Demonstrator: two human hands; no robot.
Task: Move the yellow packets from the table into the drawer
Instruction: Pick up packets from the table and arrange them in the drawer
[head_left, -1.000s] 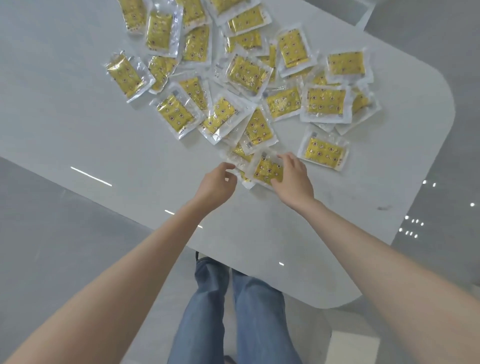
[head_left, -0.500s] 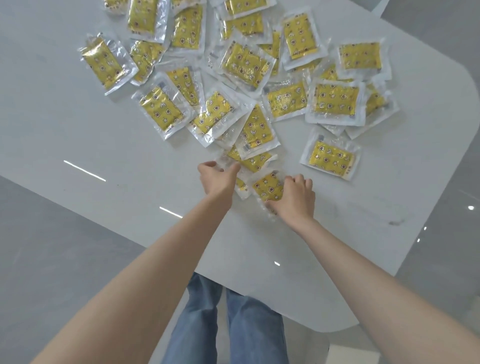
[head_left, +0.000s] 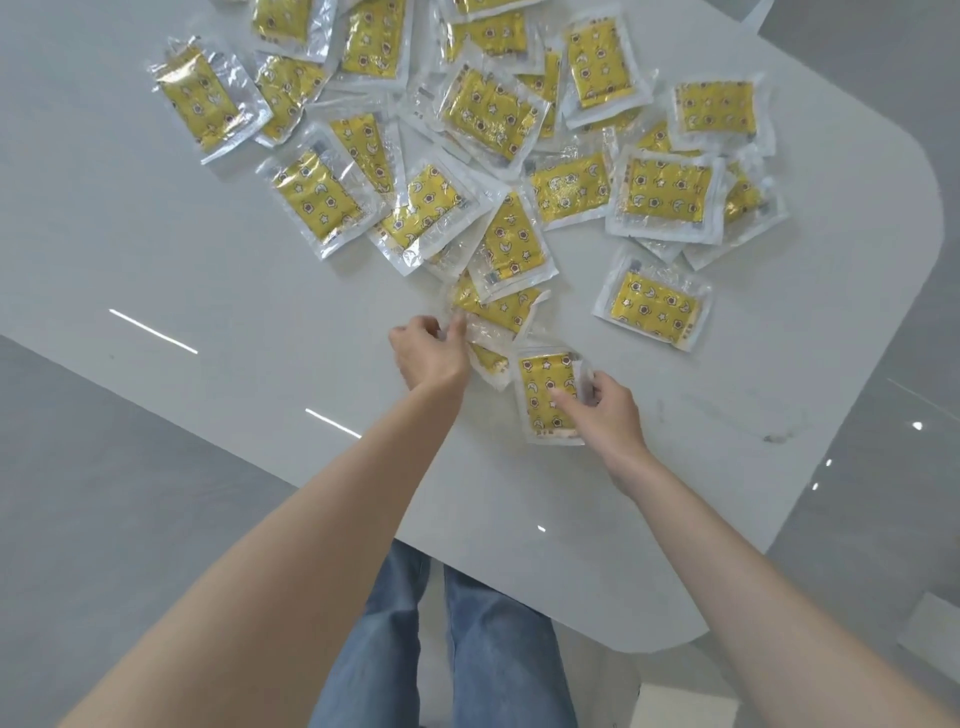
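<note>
Gripping a yellow packet (head_left: 549, 396) by its right edge, the right hand (head_left: 605, 410) has its thumb laid across the printed face and its fingers curled behind, so this grip is closed on the packet, which sits at the near edge of the pile of yellow packets (head_left: 498, 156). Whether the packet is lifted clear of the white table (head_left: 208, 291) or rests on it cannot be told. Just left of it, the left hand (head_left: 430, 353) pinches the clear plastic border of another packet (head_left: 496, 306) that lies partly under its neighbours at the pile's near edge; thumb and forefinger are closed on that film.

Beyond both hands the pile spreads across the far part of the table, many packets overlapping, each a clear sleeve around a yellow insert printed with stars, moons and flowers. One single packet (head_left: 653, 307) lies by itself, to the right of the pile's near edge and apart from the rest. Below the table's rounded near edge, blue jeans (head_left: 457, 649) show between the two bare forearms.
</note>
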